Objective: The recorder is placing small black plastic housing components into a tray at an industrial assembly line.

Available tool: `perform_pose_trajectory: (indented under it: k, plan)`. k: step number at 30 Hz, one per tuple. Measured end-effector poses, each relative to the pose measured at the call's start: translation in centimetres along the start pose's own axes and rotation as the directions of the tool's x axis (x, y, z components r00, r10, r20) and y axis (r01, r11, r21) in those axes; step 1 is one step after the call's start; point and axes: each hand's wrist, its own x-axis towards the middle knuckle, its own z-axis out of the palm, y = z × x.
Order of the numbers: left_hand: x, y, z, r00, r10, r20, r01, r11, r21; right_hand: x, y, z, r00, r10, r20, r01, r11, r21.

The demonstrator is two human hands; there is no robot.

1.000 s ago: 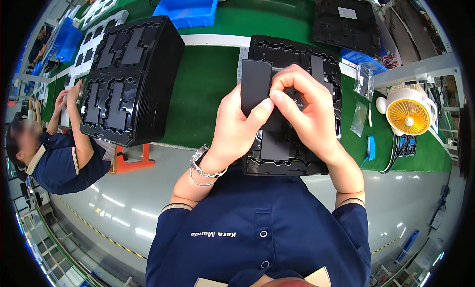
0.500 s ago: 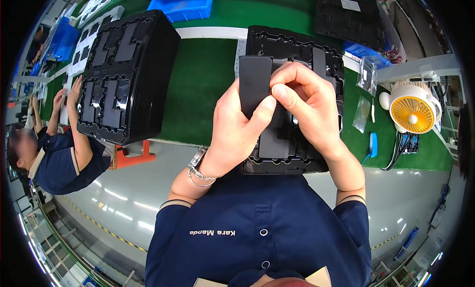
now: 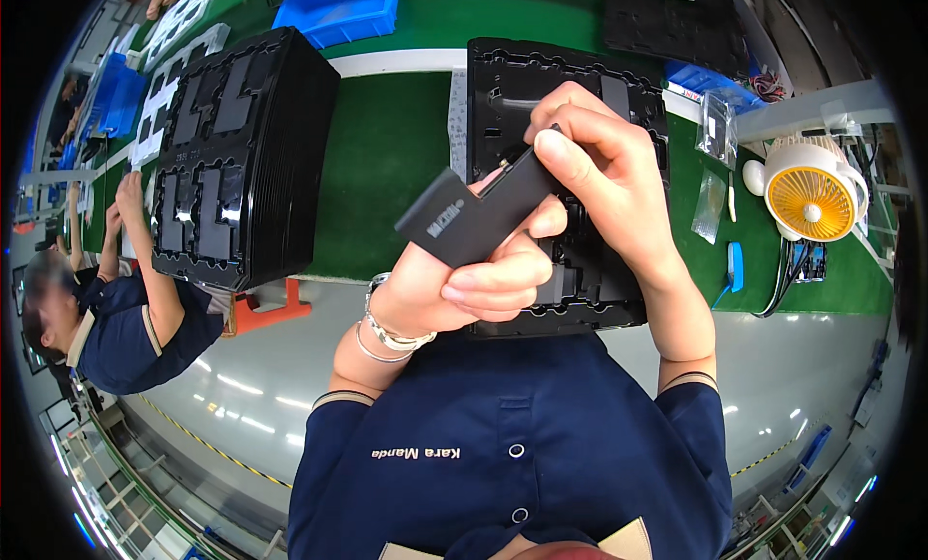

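A flat black L-shaped part (image 3: 493,217) with a notch along one edge and pale print on its face is held up slantwise in front of me. My left hand (image 3: 435,294) is closed on it from below, its fingers curled over the lower edge. At the part's upper right end, my right hand (image 3: 614,178) grips it between thumb and fingers. Beneath both hands lies a black moulded tray (image 3: 493,96) with similar dark pieces in its pockets. My hands hide much of that tray's middle.
Left of me is a tall stack of black trays (image 3: 314,96) on the green bench (image 3: 377,173). Blue bins (image 3: 353,9) stand at the back. A small fan (image 3: 810,198), plastic bags (image 3: 709,204) and a blue tool (image 3: 735,265) are at right. A co-worker (image 3: 130,314) works at left.
The black part has turned from upright to a slant, and its notched, printed face now shows. My left fingers have come round its front, and the right hand has shifted onto its end.
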Motion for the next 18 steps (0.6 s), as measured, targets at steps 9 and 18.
perform_pose_trajectory:
  k: [9,18]
  plan:
    - [-0.4,1.3,-0.9,0.926,0.276,-0.259,-0.181,0.923,0.340,1.1,1.3,-5.2,0.993,0.016,-0.113,-0.078,0.817,-0.572]
    - [2.2,5.1,-2.7,0.706,0.707,-0.026,0.378,-0.346,0.859,0.9,7.6,-7.6,0.969,-0.158,-0.190,-0.097,0.464,-0.881]
